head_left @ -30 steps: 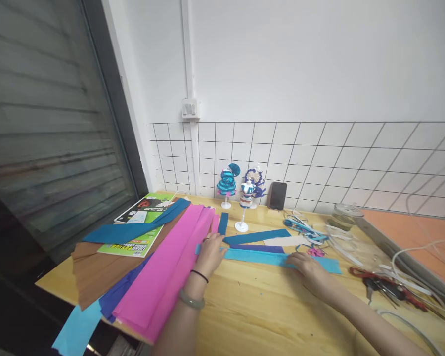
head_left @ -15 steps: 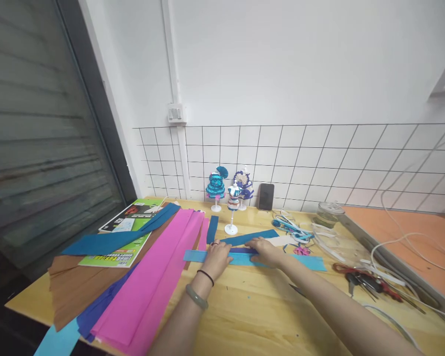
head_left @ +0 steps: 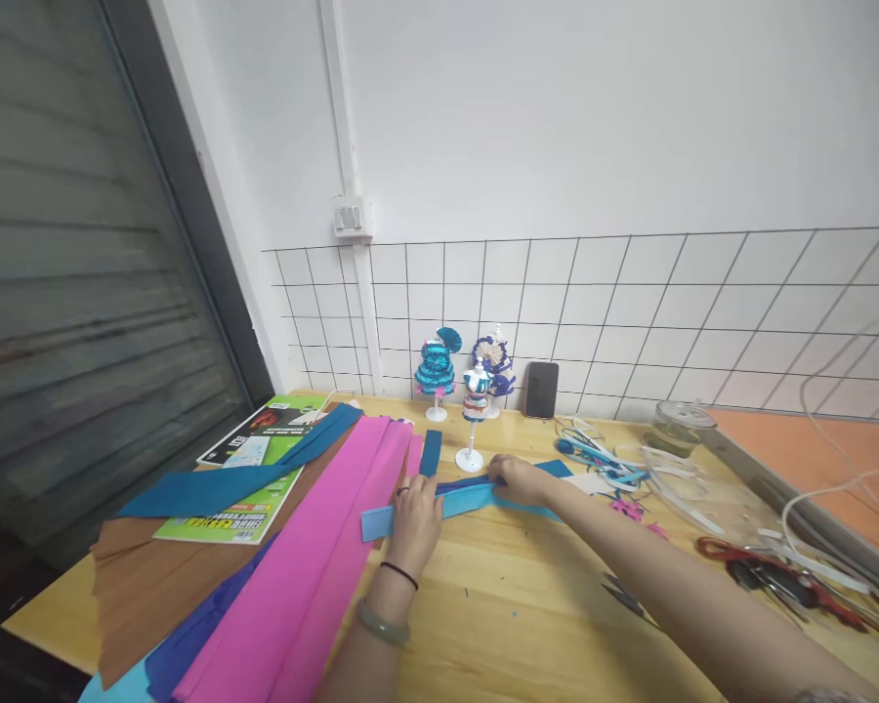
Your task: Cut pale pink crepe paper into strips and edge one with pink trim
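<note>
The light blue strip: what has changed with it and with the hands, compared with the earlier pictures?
The right hand has moved left along the light blue strip, closer to the left hand. The strip lay almost straight; now it bends at the right hand. Both hands remain on it. The phone and pink paper stayed in place.

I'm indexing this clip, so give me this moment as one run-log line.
left hand: on light blue strip | right hand: at its far edge | behind: front dress stand, upright phone | left side: pink paper
</note>
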`<state>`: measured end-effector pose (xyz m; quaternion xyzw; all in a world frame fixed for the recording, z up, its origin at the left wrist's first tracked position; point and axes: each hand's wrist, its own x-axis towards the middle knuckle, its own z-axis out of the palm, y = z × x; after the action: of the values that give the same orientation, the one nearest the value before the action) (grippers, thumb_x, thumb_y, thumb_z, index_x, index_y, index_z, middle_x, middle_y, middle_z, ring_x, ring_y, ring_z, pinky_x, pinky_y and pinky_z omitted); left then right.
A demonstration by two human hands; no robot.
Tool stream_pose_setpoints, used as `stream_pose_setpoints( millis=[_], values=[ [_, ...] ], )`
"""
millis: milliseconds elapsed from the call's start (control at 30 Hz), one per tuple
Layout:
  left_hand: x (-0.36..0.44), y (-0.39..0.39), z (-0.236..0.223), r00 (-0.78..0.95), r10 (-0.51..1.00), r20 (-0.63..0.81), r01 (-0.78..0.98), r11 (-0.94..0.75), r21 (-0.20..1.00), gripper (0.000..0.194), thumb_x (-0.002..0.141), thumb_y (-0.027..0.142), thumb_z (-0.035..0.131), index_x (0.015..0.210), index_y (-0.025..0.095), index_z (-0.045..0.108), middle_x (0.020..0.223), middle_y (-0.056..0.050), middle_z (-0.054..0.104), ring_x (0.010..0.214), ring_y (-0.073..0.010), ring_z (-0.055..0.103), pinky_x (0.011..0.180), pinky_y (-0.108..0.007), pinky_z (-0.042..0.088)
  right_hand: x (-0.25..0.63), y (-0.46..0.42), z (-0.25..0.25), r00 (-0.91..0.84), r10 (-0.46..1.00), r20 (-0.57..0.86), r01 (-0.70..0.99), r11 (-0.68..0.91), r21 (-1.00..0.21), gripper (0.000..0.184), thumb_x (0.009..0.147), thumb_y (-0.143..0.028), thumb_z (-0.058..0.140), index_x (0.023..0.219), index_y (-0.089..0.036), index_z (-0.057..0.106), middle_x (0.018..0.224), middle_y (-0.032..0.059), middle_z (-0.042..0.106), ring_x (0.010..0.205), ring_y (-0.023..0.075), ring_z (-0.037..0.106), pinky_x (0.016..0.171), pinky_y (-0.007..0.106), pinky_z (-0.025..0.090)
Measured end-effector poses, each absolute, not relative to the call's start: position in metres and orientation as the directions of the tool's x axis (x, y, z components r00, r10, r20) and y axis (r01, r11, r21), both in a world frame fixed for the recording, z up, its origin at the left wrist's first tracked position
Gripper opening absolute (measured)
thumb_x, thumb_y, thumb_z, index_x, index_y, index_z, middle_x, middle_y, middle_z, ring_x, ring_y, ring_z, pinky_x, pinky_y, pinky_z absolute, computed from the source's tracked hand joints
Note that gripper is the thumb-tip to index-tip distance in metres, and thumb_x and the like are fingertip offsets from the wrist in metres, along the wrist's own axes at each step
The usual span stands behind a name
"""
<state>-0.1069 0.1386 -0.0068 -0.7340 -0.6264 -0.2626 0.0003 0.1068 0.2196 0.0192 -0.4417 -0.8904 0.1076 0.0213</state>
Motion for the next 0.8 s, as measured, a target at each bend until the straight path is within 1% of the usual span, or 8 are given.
stream_pose_setpoints(
  millis=[133,233,367,500,600,667,733,800],
  values=[
    [-0.112,0.139,-0.003,-0.043,0.921,0.387,0.932,-0.103,0.347,0.034,0.081,0.016,0.045,0.115,0.017,0.052,0.101,-0.009,0.055,0.1,-0.0233,0.046,0.086,-0.035,0.036,0.098,0.23,0.015,-0.569,0.818,-0.082,0.814,0.546,-0.199,0.042,0.062,-0.013,0.052,0.104,-0.016,0.059,0.102,0.0097,0.061,0.091,0.0211,0.057,0.075,0.026,0.04],
    [-0.109,0.138,-0.002,-0.056,0.918,0.393,0.932,-0.093,0.349,0.032,0.081,0.016,0.045,0.113,0.018,0.054,0.101,-0.009,0.054,0.1,-0.0233,0.046,0.086,-0.034,0.036,0.097,0.233,0.014,-0.544,0.831,-0.119,0.833,0.518,-0.194,0.05,0.061,-0.013,0.052,0.11,-0.018,0.056,0.096,0.008,0.065,0.084,0.0206,0.059,0.068,0.025,0.041],
    [-0.106,0.136,-0.001,-0.035,0.916,0.4,0.923,-0.124,0.363,0.03,0.082,0.017,0.045,0.11,0.018,0.056,0.098,-0.008,0.055,0.1,-0.0228,0.047,0.086,-0.033,0.036,0.097,0.23,0.016,-0.557,0.819,-0.139,0.825,0.527,-0.202,0.032,0.059,-0.012,0.052,0.086,-0.02,0.066,0.082,0.0044,0.067,0.075,0.0193,0.06,0.061,0.024,0.04],
    [-0.101,0.13,0.005,-0.014,0.876,0.482,0.883,-0.216,0.417,0.026,0.084,0.018,0.043,0.106,0.018,0.057,0.097,-0.008,0.057,0.098,-0.0227,0.048,0.085,-0.034,0.037,0.097,0.22,0.025,-0.574,0.815,-0.078,0.803,0.542,-0.246,0.02,0.056,-0.012,0.053,0.07,-0.017,0.065,0.085,0.0074,0.065,0.085,0.0227,0.056,0.07,0.027,0.039],
    [-0.089,0.118,0.007,0.099,0.862,0.498,0.752,-0.392,0.53,0.024,0.087,0.028,0.04,0.092,0.019,0.062,0.087,-0.007,0.061,0.088,-0.0202,0.052,0.083,-0.033,0.038,0.099,0.209,0.038,-0.564,0.826,-0.016,0.783,0.529,-0.328,0.021,0.058,-0.014,0.053,0.075,-0.017,0.064,0.088,0.007,0.064,0.088,0.0219,0.054,0.075,0.027,0.037],
    [-0.076,0.11,0.004,0.22,0.884,0.413,0.592,-0.457,0.663,0.032,0.087,0.038,0.039,0.08,0.018,0.063,0.075,-0.005,0.062,0.077,-0.0181,0.055,0.077,-0.031,0.04,0.1,0.2,0.048,-0.539,0.842,0.009,0.768,0.496,-0.404,0.02,0.061,-0.016,0.051,0.077,-0.017,0.062,0.082,0.0048,0.063,0.08,0.019,0.054,0.07,0.027,0.038],
    [-0.062,0.105,-0.002,0.313,0.918,0.245,0.388,-0.359,0.849,0.04,0.084,0.048,0.04,0.074,0.016,0.062,0.067,-0.004,0.06,0.067,-0.0166,0.056,0.067,-0.03,0.043,0.101,0.188,0.058,-0.512,0.859,0.017,0.741,0.452,-0.496,0.015,0.063,-0.017,0.05,0.075,-0.017,0.059,0.073,0.0018,0.061,0.07,0.016,0.053,0.064,0.025,0.038],
    [-0.051,0.104,-0.008,0.369,0.927,0.065,0.122,-0.117,0.986,0.043,0.078,0.055,0.047,0.078,0.014,0.061,0.073,-0.005,0.061,0.068,-0.0164,0.057,0.062,-0.029,0.045,0.1,0.175,0.065,-0.495,0.869,0.008,0.692,0.4,-0.601,0.01,0.064,-0.018,0.05,0.073,-0.017,0.056,0.069,-0.0009,0.059,0.065,0.0135,0.052,0.06,0.023,0.038]
  ],
)
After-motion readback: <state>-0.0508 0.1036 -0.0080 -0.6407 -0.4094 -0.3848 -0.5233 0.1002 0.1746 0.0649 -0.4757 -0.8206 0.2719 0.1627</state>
